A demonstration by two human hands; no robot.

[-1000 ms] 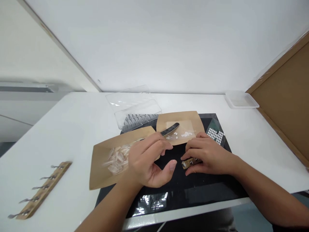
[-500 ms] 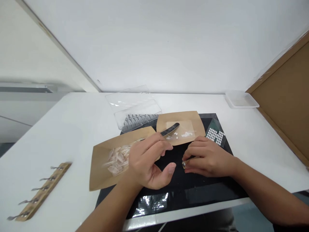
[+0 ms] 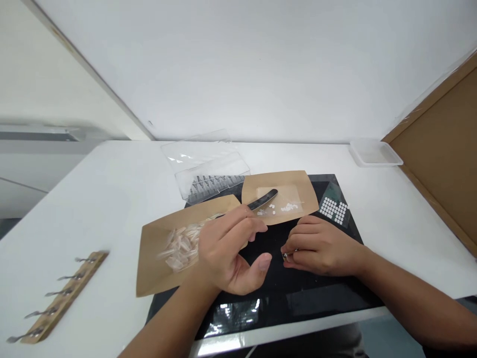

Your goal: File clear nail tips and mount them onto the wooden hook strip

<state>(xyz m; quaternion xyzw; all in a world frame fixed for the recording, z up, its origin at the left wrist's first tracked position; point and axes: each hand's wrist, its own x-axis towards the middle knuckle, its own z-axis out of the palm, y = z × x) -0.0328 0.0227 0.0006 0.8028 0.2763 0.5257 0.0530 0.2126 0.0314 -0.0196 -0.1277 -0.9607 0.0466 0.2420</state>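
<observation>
My left hand hovers over the black mat, fingers loosely curled and apart, holding nothing that I can see. It sits beside a brown paper tray of pale false nails. My right hand rests on the mat, fingers closed around a small wooden strip with metal clips; only its end shows. Behind both hands lies a second brown paper tray with small white pieces and a dark nail file.
A wooden strip with metal clips lies at the left on the white table. A clear plastic nail box stands behind the trays, a sheet of white dots is on the mat's right, and a shallow white tray sits near a cork board.
My right hand has closed further over the small wooden strip, so less of it shows. My left hand has shifted slightly down and stayed curled.
</observation>
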